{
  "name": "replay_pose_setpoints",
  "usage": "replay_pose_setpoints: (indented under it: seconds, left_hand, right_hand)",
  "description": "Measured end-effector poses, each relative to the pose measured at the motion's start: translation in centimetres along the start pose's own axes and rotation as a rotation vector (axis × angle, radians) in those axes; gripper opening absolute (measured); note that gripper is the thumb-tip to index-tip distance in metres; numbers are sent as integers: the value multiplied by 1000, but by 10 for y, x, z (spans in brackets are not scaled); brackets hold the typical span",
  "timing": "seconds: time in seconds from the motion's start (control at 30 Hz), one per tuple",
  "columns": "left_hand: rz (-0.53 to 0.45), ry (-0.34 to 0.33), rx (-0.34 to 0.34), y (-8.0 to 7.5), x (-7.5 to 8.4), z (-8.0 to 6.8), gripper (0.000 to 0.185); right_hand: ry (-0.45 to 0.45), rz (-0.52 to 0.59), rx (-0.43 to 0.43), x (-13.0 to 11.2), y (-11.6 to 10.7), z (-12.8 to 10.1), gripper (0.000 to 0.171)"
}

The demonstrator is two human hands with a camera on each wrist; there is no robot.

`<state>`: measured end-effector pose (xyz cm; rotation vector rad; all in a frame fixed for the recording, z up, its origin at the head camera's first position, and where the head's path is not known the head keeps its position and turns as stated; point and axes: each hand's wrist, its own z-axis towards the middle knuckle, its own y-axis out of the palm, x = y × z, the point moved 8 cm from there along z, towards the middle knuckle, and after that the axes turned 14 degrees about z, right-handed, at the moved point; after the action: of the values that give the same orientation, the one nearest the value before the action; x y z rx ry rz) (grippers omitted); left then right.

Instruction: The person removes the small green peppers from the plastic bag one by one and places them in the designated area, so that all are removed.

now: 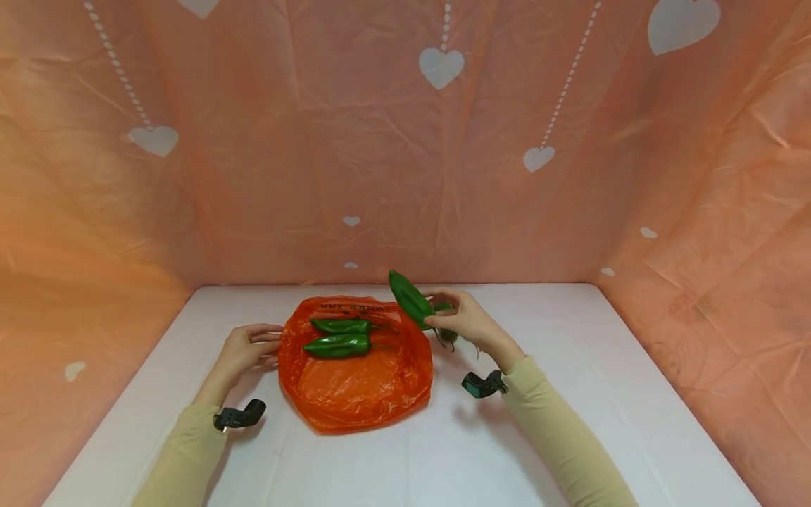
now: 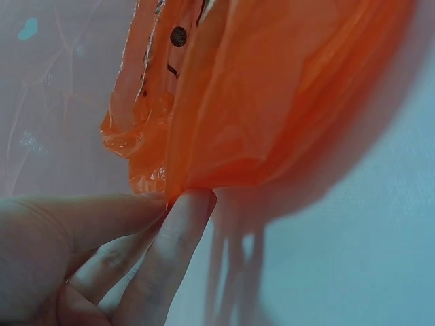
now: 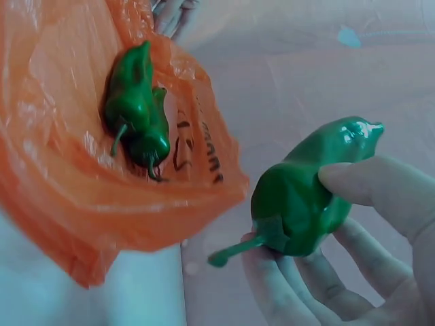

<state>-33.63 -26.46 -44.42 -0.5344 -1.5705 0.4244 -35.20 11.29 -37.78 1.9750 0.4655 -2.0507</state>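
Note:
An orange plastic bag (image 1: pixel 355 394) lies spread on the table with its mouth facing up. Two green peppers (image 1: pixel 338 345) rest side by side inside it, stems to the right. At the bag's left edge my left hand (image 1: pixel 243 348) pinches the rim between thumb and fingers, as the left wrist view shows. My right hand (image 1: pixel 465 320) grips another green pepper (image 3: pixel 299 197) between thumb and fingers, raised at the bag's back right rim. More green peppers (image 1: pixel 448 336) sit behind and below that hand, partly hidden by it.
A white table (image 1: pixel 481 458) carries everything. Orange curtains (image 1: pixel 380 176) with white hearts rise behind it and at both sides. Dark camera mounts (image 1: pixel 484 384) stick out from both wrists.

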Motion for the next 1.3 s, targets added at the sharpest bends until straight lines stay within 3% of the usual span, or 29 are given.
replay_pose_setpoints:
  seconds: [0.23,0.5,0.8,1.3]
  left_hand:
    - [-1,-1,0,0,0,1,37]
    - [33,5,7,0,0,2,37]
    - [37,18,12,-1,2,2,36]
    - [9,11,4,-1,0,2,37]
  right_hand:
    - [-19,22,44,2,-22,-4,52]
    - [42,81,120,2,-45,-12,54]
    - [30,126,161,-2,-70,-20,59]
    - [70,178,233,16,-110,-32,63]
